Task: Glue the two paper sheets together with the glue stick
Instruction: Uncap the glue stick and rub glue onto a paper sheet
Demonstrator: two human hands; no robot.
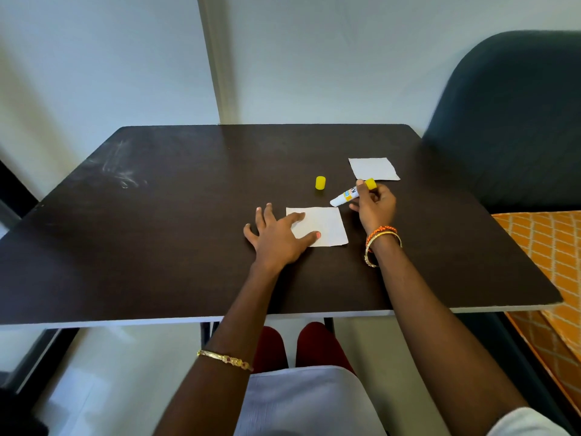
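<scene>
Two small white paper sheets lie apart on the dark table (157, 240). The near sheet (327, 223) is held flat by my left hand (276, 234), fingers spread, with thumb and forefinger resting on its left part. The far sheet (374, 169) lies farther back on the right. My right hand (374, 206) grips an uncapped glue stick (349, 195), white with a yellow end, its tip pointing down-left just above the near sheet's far right corner. The yellow cap (320, 183) stands alone on the table behind the near sheet.
A dark chair back (515, 121) stands at the table's right side, with an orange patterned cloth (553, 253) below it. A white wall runs behind the table. The table's front edge is close to my lap.
</scene>
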